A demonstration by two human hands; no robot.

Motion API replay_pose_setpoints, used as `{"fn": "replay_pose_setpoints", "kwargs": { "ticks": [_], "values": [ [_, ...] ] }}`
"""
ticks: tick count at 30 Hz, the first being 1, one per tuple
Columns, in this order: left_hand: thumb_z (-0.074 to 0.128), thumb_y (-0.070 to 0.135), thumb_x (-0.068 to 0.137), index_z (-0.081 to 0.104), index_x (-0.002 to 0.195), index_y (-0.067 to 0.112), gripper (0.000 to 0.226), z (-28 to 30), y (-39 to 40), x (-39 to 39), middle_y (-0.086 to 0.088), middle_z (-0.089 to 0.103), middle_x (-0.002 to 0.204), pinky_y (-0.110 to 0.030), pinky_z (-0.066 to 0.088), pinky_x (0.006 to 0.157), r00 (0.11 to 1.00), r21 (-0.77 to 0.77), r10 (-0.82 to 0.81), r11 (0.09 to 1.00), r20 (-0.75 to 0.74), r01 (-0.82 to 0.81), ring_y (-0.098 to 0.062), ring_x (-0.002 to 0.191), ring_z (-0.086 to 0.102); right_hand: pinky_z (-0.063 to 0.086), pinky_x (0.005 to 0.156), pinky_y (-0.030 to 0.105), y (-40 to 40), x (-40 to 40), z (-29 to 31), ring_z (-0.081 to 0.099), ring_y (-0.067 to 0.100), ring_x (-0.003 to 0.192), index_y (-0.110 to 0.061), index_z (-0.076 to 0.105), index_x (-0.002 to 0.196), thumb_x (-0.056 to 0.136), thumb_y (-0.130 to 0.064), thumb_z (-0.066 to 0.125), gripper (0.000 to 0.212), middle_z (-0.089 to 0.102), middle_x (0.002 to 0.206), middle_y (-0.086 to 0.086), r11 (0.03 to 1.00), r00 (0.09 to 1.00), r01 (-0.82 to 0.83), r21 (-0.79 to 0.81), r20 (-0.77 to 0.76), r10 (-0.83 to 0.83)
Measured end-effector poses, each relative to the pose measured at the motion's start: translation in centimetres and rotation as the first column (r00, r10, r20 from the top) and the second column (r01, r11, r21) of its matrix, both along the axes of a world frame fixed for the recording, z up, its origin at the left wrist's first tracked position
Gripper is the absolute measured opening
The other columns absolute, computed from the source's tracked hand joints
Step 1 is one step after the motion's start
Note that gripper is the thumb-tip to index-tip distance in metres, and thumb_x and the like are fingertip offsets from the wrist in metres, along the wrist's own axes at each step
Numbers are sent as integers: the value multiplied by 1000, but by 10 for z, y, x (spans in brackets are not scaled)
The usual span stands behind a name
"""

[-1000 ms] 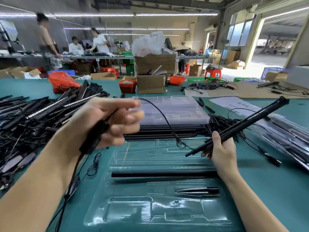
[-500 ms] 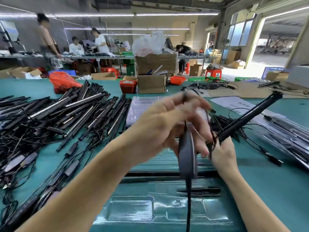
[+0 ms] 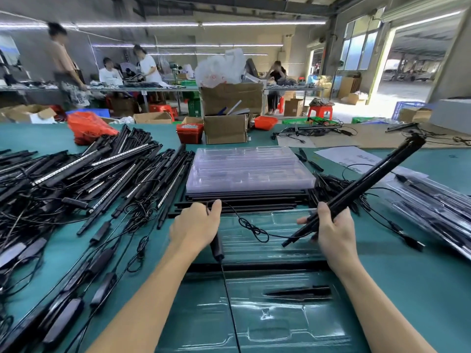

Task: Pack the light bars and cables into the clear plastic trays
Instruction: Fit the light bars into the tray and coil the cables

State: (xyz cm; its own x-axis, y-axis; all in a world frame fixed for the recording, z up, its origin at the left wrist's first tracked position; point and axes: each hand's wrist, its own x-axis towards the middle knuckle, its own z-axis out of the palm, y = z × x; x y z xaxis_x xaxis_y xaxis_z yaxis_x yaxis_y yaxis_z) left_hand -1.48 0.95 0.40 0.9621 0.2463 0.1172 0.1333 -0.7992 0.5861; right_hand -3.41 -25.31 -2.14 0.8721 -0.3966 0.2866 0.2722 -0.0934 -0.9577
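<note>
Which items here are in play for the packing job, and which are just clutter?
In play:
- light bar gripped by right hand
- its cable; black controller gripped by left hand
- open clear tray
- pile of bars
- stack of empty trays

Clutter:
- cardboard box
- red bin
- orange bag

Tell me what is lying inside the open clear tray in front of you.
The clear tray holds one long black light bar across its middle and a small black spike nearer you. Both forearms hide parts of its front pockets.

Black light bar [image 3: 356, 192] tilted above clear tray [image 3: 280, 314], cable [image 3: 252, 229] looping.
</note>
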Motion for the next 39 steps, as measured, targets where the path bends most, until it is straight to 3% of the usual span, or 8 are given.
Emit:
{"fn": "replay_pose_setpoints", "kwargs": {
  "ticks": [6, 10, 14, 20, 28, 33, 37, 39],
  "values": [
    [40, 54, 97, 52, 90, 28, 29, -22, 10, 0, 9, 62, 76, -32, 34, 63, 993, 33, 54, 998, 102, -57, -14, 71, 55, 41, 37, 22, -1, -4, 7, 69, 20, 58, -16, 47, 97, 105, -26, 49, 13, 68, 63, 6, 997, 1000, -11, 74, 11, 10],
    [45, 48, 95, 54, 89, 28, 22, -23, 8, 5, 12, 54, 71, -31, 29, 62, 992, 86, 92, 991, 87, -100, -10, 62, 43, 40, 38, 23, -5, -2, 12, 55, 12, 45, -16, 50, 93, 101, -28, 58, 17, 59, 56, -1, 981, 1000, -17, 192, 0, 17],
    [45, 47, 94, 56, 84, 26, 26, -28, 9, 8, 13, 53, 70, -31, 30, 64, 988, 71, 106, 991, 115, -115, -10, 62, 44, 40, 38, 25, -6, -2, 24, 50, 15, 41, -14, 54, 90, 98, -28, 62, 18, 54, 52, 2, 991, 997, -81, 105, 9, 80],
    [36, 54, 96, 59, 75, 20, 47, -29, 10, 6, 8, 65, 72, -34, 36, 69, 989, -5, 80, 997, 127, -80, -20, 75, 60, 45, 38, 29, 12, -15, 59, 58, 27, 44, -7, 61, 105, 99, -27, 60, 21, 65, 67, 9, 922, 924, -383, -49, -7, 383],
    [34, 53, 97, 66, 70, 19, 54, -24, 12, 2, 6, 67, 63, -28, 36, 61, 987, -247, 121, 965, 102, -93, -11, 68, 62, 25, 30, 18, 38, -26, 78, 32, 16, 30, -10, 59, 113, 96, -29, 60, 26, 60, 60, 14, 833, 833, -551, -47, 32, 552],
    [43, 45, 96, 66, 69, 13, 47, -12, 15, 5, 3, 65, 59, -34, 48, 69, 979, -592, 142, 806, 146, -29, -20, 64, 61, 27, 32, 21, 51, -30, 72, 35, 20, 35, -3, 50, 109, 106, -17, 43, 16, 66, 64, 18, 838, 844, -536, -101, -29, 536],
    [45, 31, 100, 62, 69, 8, 42, 8, 14, 1, 3, 57, 50, -26, 41, 45, 947, -787, 200, 612, 251, 80, -16, 48, 50, 29, 34, 22, 58, -29, 66, 37, 13, 34, -9, 53, 100, 106, -14, 46, 11, 62, 73, 33, 858, 889, -456, -238, -86, 449],
    [41, 35, 103, 63, 78, 9, 42, 21, 15, -3, 1, 60, 54, -24, 39, 40, 936, -828, 197, 542, 291, 144, -14, 45, 51, 26, 37, 21, 61, -29, 62, 31, 8, 37, -16, 54, 94, 105, -18, 48, 13, 57, 63, 24, 849, 906, -419, -323, -79, 417]
  ]
}}
